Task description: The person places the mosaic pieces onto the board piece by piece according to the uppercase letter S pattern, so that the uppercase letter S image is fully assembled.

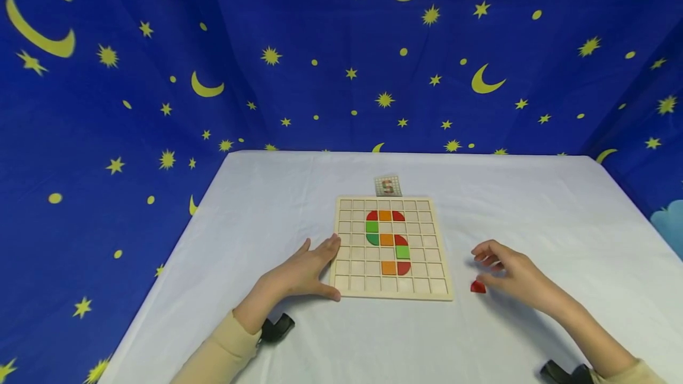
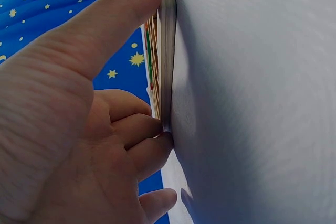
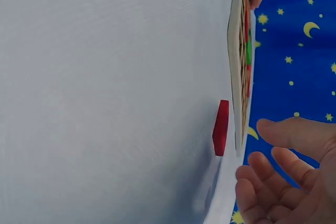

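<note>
A square wooden grid board (image 1: 354, 268) lies on the table with red, orange and green tiles set in its cells in an S shape. My left hand (image 1: 299, 274) touches the board's left edge, thumb by the near corner and fingers spread along the side; the left wrist view has its fingertips (image 2: 152, 150) against the board's edge. On the cloth right of the board lies a red tile (image 1: 478, 287) with a rounded side. Just above it my right hand (image 1: 517, 280) hovers, fingers loosely bent. In the right wrist view a gap separates the thumb (image 3: 294, 136) from the red tile.
A small card (image 1: 388, 186) with a printed S pattern on a grid lies behind the board's far edge. White cloth (image 1: 256, 194) covers the table. Blue curtains (image 1: 331, 34) with yellow moons and stars hang at the back and sides.
</note>
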{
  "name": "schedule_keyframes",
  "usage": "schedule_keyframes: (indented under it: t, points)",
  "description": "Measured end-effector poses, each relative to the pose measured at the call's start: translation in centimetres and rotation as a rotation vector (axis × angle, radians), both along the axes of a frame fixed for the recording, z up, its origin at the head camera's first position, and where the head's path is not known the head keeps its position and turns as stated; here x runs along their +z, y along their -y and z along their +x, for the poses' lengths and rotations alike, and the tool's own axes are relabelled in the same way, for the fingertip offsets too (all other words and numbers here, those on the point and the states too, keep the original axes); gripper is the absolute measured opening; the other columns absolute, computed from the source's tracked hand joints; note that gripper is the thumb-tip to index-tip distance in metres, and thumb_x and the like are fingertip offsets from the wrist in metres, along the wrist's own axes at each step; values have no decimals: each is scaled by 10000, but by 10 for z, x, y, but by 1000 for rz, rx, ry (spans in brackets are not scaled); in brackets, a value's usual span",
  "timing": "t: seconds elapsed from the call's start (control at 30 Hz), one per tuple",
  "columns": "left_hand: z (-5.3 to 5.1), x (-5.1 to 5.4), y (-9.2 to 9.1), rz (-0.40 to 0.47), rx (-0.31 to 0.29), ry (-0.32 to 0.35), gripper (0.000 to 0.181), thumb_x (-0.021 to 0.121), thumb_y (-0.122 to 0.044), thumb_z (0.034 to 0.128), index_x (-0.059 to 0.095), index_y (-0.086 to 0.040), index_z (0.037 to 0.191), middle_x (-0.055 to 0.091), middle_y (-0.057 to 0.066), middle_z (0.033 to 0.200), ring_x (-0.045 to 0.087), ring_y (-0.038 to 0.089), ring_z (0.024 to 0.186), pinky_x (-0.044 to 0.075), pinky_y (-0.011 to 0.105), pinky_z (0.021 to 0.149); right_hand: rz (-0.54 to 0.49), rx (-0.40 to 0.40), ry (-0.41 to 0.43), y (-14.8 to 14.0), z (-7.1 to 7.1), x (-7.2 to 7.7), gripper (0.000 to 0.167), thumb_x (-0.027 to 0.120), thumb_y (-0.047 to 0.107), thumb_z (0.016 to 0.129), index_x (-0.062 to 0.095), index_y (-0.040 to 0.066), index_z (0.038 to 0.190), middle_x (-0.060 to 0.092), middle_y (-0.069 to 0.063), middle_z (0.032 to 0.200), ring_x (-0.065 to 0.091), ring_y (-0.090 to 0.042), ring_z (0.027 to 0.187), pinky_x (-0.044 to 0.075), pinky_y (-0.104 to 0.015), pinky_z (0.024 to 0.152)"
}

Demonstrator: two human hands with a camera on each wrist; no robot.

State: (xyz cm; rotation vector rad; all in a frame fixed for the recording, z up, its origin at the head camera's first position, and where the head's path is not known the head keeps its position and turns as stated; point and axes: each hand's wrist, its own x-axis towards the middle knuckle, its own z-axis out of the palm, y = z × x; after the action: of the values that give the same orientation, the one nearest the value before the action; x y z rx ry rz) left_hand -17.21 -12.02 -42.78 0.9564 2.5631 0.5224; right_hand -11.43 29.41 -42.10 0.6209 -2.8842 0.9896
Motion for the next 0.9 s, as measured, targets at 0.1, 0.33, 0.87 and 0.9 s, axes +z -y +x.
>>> schedule_keyframes:
  t: [0.1,0.33,0.87,0.9]
  points:
    - [0,-1,0,0,1,2,1087,760,-496,730,183,35,1482,143,157,1543,158,234,1411,54,543,1102,4,6,52,0,2,-3,414,794,107,749,574,59,1097,597,5,1010,571,-178,888,502,-280,732]
    - [-1,0,-1,0,5,2,1102,763,-504,718,181,36,1481,141,157,1540,154,238,1411,47,540,1103,47,9,86,2,3,-9,428,804,83,722,569,69,1079,590,34,999,575,-136,874,503,-277,742]
    - [-1,0,-2,-5,13,5,1110,767,-509,710,185,42,1479,148,160,1538,162,244,1409,43,535,1105,20,15,74,1,4,-10,413,785,22,719,573,37,1073,552,51,888,549,-58,785,491,-227,694]
    - [-1,0,-2,-4,13,6,1110,768,-507,711,185,43,1479,148,161,1537,162,245,1409,44,536,1105,19,17,77,1,4,-10,415,786,34,723,572,36,1078,557,50,899,551,-59,791,491,-229,696]
